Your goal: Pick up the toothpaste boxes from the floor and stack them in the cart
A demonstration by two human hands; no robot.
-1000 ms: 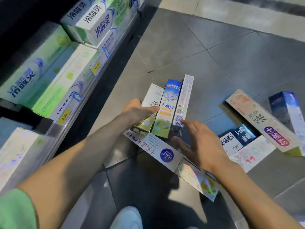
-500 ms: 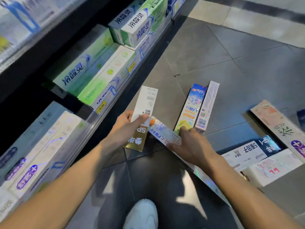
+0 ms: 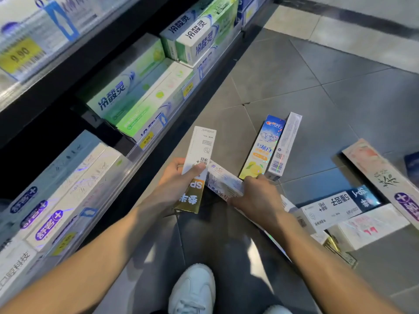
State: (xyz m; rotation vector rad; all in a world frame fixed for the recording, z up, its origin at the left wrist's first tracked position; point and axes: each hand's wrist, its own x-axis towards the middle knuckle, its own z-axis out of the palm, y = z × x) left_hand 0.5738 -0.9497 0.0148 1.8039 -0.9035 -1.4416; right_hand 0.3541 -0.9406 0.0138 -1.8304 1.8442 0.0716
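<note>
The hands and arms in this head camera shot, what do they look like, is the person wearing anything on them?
Both forearms are bare right up to the bottom edge of the picture: no sleeve shows. The left hand and the right hand have no gloves, and I see no watch, ring or bracelet on either hand or wrist. Below them a white lace-up shoe shows.

White-and-gold box (image 3: 196, 168); blue-yellow box (image 3: 263, 147); grey floor tiles (image 3: 317, 91); white shoe (image 3: 192, 290).

Open floor tiles (image 3: 317, 71) ahead; shelf edge (image 3: 140, 152) left, perhaps overhanging; scattered boxes (image 3: 340, 205) right.
</note>
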